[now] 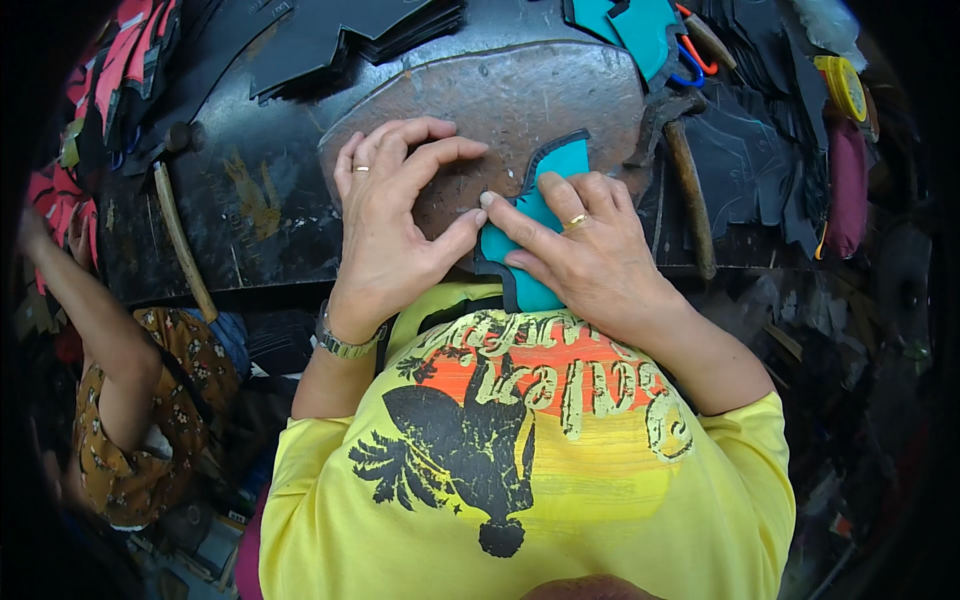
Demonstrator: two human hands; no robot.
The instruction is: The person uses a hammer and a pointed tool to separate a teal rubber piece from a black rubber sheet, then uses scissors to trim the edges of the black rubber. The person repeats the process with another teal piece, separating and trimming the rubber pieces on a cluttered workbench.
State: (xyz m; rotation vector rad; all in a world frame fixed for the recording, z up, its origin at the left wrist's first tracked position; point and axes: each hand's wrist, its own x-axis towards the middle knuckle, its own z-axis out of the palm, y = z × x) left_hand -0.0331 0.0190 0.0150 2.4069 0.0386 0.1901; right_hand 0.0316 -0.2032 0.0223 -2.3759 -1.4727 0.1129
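Both hands press a teal piece (540, 235) with a dark edge flat on the worn slab (530, 95), near the bench's front edge: the left hand (395, 225) pinches its left edge with thumb and curled fingers, and the right hand (585, 250) lies flat on top. A hammer (685, 185) lies just right of the piece, another hammer (180, 235) well off left. Black stacks (340, 35) crowd the far edge, leaving bare slab above the hands.

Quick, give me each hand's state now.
Left hand: pinching the edge of the teal cut piece.
Right hand: pressing flat on the same piece.
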